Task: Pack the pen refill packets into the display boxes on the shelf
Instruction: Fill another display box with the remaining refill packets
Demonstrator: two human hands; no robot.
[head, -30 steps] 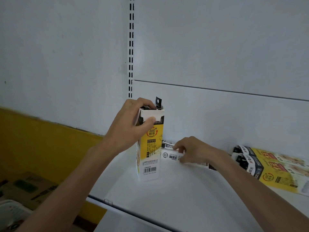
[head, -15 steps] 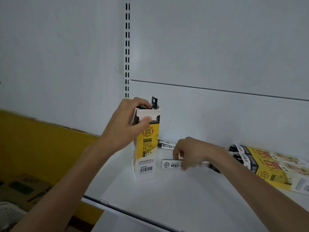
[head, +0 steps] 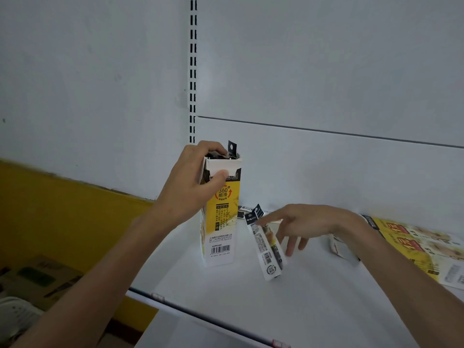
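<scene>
Left hand (head: pixel 190 187) grips the upright display box (head: pixel 222 222) at its open top. At its 3 o'clock, right hand (head: pixel 308 222) pinches a tilted refill packet (head: pixel 266 249), likely light, bendy and slick, best held near its header.

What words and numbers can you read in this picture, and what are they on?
"360°" on the upright display box, inside an orange arrow ring.
"顺滑" on the same box, just below.
Small print and barcode digits on that box: too small to read.
Print on the packet the right hand holds: blurred.
Red characters on the flat boxes at right: blurred.
</scene>
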